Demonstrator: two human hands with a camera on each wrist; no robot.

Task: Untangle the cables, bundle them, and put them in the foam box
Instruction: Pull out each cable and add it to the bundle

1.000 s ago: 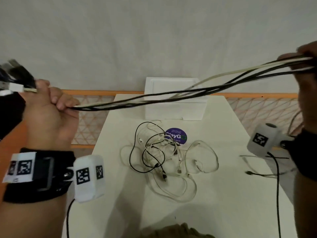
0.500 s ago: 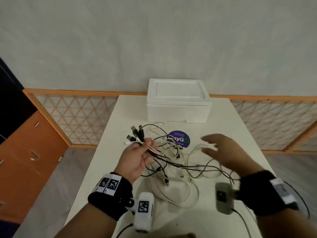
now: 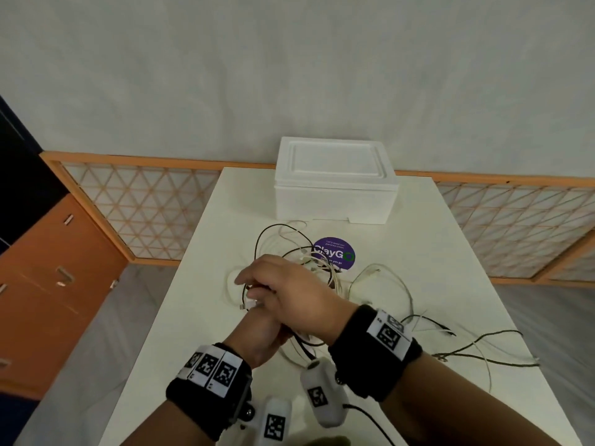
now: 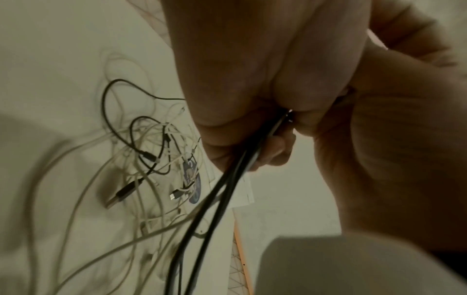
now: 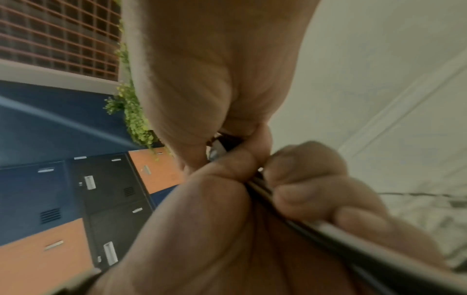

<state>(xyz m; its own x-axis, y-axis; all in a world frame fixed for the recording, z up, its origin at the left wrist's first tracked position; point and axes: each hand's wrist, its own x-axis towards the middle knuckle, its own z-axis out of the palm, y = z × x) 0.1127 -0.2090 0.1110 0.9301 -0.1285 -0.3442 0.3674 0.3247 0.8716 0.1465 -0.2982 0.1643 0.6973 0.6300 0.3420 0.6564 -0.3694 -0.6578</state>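
Observation:
Both hands meet low over the middle of the white table [image 3: 434, 252]. My left hand [image 3: 260, 333] grips a bundle of black and white cables [image 4: 227, 179], which trail from its fist [image 4: 252, 79]. My right hand [image 3: 289, 291] lies over the left and pinches the bundle's ends [image 5: 222, 145] just beyond the left hand's fingers [image 5: 303, 189]. A white plug [image 3: 249, 304] sticks out to the left of the hands. Behind the hands, a tangle of cables [image 3: 289, 239] lies on the table. The white foam box [image 3: 335, 201] stands at the table's far edge with its lid on.
The bundle's loose ends [image 3: 467, 346] sprawl over the table's right side. A round purple sticker [image 3: 335, 252] sits in front of the box. An orange cabinet [image 3: 48, 284] stands at the left, and a lattice screen [image 3: 145, 214] runs behind the table.
A second ago the hands held the bundle stretched wide apart in the air. The right hand then let go, and now it has come over the left hand and taken the ends.

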